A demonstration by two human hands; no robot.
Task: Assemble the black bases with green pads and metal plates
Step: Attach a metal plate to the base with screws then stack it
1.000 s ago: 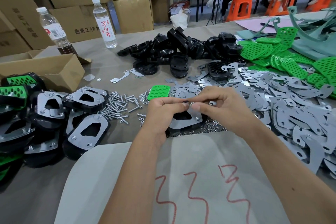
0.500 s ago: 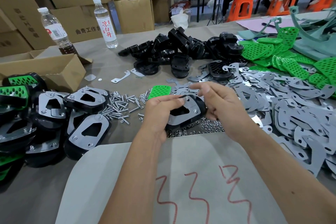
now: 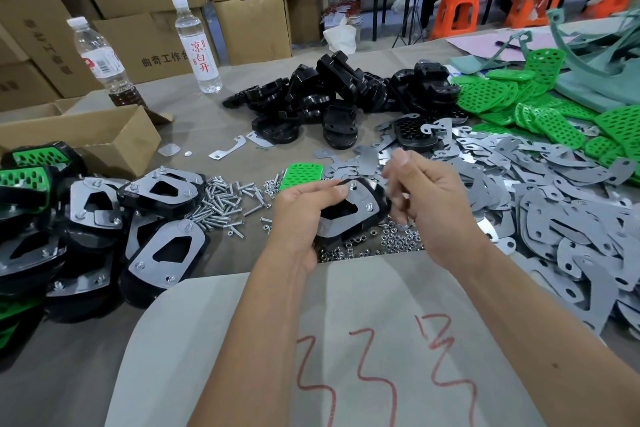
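Note:
My left hand (image 3: 304, 208) grips a black base (image 3: 377, 204) with a metal plate (image 3: 353, 210) on top, tilted up above the table. My right hand (image 3: 426, 198) hovers just right of it, fingers curled and blurred; whether it holds a small part I cannot tell. A loose green pad (image 3: 300, 175) lies behind my left hand. Screws (image 3: 221, 201) lie to the left and nuts (image 3: 391, 241) under the base. Loose metal plates (image 3: 554, 218) cover the right, black bases (image 3: 339, 94) pile up behind, and green pads (image 3: 512, 97) sit at the far right.
Finished assemblies (image 3: 162, 191) are stacked at the left beside an open cardboard box (image 3: 104, 139). Two water bottles (image 3: 199, 48) stand at the back left before stacked cartons. A grey sheet (image 3: 242, 340) with red marks lies in front. A person sits on an orange stool (image 3: 453, 14) far behind.
My right hand has lifted off the plate and drawn back to the right. My left hand has tilted the base up, so the plate now shows.

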